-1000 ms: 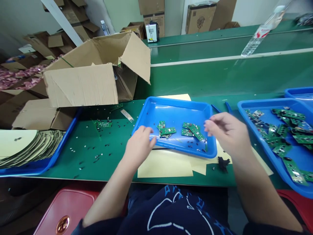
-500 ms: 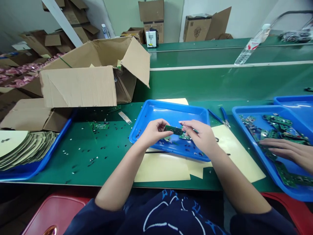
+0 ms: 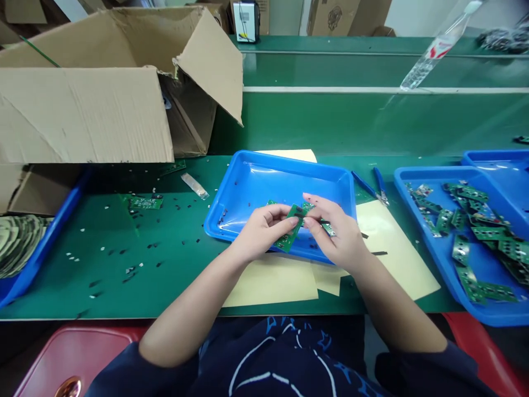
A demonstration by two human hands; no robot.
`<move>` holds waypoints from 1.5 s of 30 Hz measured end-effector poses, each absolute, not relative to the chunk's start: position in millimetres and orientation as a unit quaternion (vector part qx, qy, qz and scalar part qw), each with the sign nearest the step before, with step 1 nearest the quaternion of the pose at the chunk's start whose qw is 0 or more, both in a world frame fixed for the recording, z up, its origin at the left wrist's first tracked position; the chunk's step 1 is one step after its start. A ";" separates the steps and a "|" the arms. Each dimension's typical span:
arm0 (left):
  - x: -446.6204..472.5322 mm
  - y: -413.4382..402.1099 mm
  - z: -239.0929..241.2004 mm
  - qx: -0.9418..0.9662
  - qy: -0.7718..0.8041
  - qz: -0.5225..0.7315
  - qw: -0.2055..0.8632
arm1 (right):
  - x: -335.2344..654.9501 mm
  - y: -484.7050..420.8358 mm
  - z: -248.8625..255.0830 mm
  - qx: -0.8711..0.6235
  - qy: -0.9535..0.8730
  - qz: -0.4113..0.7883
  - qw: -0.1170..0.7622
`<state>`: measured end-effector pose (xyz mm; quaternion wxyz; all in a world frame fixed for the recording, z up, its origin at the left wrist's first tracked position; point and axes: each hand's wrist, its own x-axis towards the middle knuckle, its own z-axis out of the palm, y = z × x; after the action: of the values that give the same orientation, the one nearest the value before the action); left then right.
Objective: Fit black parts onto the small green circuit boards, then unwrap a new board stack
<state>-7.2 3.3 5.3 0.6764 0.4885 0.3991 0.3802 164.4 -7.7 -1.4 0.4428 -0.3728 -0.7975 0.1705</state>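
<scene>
My left hand (image 3: 268, 229) pinches a green circuit board (image 3: 287, 238) by its edge, tilted above the front of a blue tray (image 3: 285, 176). My right hand (image 3: 341, 234) is closed, thumb against fingers, on a thin black strip-like piece (image 3: 320, 221) whose end meets the board. Whether that piece is a tool or a part I cannot tell. Behind the fingers, more green boards lie in the tray, partly hidden. Small dark bits are scattered on the tray's floor.
Blue-handled pliers (image 3: 378, 187) lie right of the tray, near yellow paper sheets (image 3: 388, 237). Another blue tray (image 3: 438, 275) holds several circuit boards. At left, a large cardboard box (image 3: 86, 116) stands behind scattered bits and a loose board (image 3: 145, 203). A bottle (image 3: 433, 52) leans at the back.
The board in my left hand has turned from nearly level to steeply tilted, its face now showing. Another person's hand has left the right tray. The whole view has shifted downward and closer.
</scene>
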 end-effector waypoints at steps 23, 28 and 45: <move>-0.7 -1.9 1.6 0.560 0.465 0.393 0.562 | 159.4 -8.3 -3.4 -0.396 -0.822 0.086 0.401; -1.8 -1.7 2.5 0.529 0.465 0.432 0.563 | 163.5 -7.1 -3.2 -0.426 -0.795 0.122 0.415; -4.1 2.1 2.0 0.595 0.457 0.386 0.537 | 174.1 -3.8 3.0 -0.425 -0.789 0.127 0.425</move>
<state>-4.1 2.1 2.0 0.5369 0.5947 0.4574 0.3858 174.1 -3.8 3.0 0.4255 -0.4251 -0.7887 0.1275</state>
